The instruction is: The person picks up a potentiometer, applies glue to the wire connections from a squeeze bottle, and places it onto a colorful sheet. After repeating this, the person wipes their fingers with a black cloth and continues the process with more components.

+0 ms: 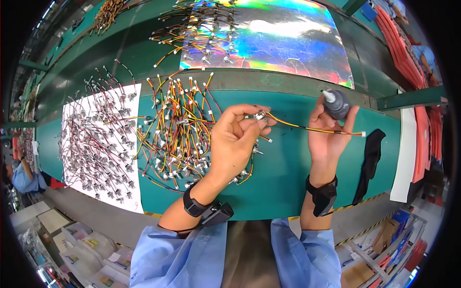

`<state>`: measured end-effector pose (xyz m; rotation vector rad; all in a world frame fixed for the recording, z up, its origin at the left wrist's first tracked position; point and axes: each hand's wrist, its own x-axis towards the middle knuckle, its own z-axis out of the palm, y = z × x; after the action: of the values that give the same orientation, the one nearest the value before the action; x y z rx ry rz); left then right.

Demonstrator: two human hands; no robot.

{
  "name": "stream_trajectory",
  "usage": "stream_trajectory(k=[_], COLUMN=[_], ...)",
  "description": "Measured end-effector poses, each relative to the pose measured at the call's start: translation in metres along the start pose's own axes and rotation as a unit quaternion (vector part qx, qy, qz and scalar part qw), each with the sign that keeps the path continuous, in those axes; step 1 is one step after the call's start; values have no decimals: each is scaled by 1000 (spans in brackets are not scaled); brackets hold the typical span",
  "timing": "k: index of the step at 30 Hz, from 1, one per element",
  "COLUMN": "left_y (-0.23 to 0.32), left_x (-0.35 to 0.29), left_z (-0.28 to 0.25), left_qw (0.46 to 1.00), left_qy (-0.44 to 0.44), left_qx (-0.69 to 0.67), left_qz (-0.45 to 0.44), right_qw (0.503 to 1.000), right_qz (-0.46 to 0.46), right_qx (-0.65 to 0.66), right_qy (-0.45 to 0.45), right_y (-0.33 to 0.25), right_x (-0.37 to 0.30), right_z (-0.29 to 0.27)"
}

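The long flat workbench top is deep green, edged at its near side with a yellow-and-black striped strip. A shiny foil sheet shimmers in rainbow bands — blue, green, pink, silver. The heap of short wire leads is yellow, red and black with white plug ends; the darker leads on the white paper sheet are red and black. The small squeeze bottle is dark grey with a pale nozzle. A limp cloth is black — both shirt sleeves light blue, both wristbands black.
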<state>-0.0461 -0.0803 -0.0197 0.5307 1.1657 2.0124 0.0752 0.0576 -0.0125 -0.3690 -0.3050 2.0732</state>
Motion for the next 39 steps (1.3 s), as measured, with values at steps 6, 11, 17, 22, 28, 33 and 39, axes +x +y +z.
stream_trajectory(k=[6, 11, 17, 22, 28, 33, 39], left_y=[8, 9, 18, 14, 15, 10, 8], left_x=[-1, 2, 6, 9, 11, 12, 11], left_z=[2, -7, -10, -19, -27, -19, -18], left_qw=[1000, 996, 997, 993, 993, 985, 991], left_qy=[17, 45, 24, 37, 40, 20, 19], left_qx=[16, 77, -65, -95, 2, -122, -59], left_qz=[12, -10, -44, -55, -110, -121, -120], right_qw=[997, 995, 993, 995, 995, 988, 972], right_qz=[37, -12, -90, -80, -91, -112, -101], right_qx=[68, 93, 81, 52, -28, -103, -167], right_qy=[-28, -23, 8, -5, -43, -31, -127], right_y=[-7, -29, -33, -27, -16, 1, 7], right_x=[10, 22, 26, 25, 8, -5, -19], right_z=[-27, -37, -44, -41, -15, -1, -6])
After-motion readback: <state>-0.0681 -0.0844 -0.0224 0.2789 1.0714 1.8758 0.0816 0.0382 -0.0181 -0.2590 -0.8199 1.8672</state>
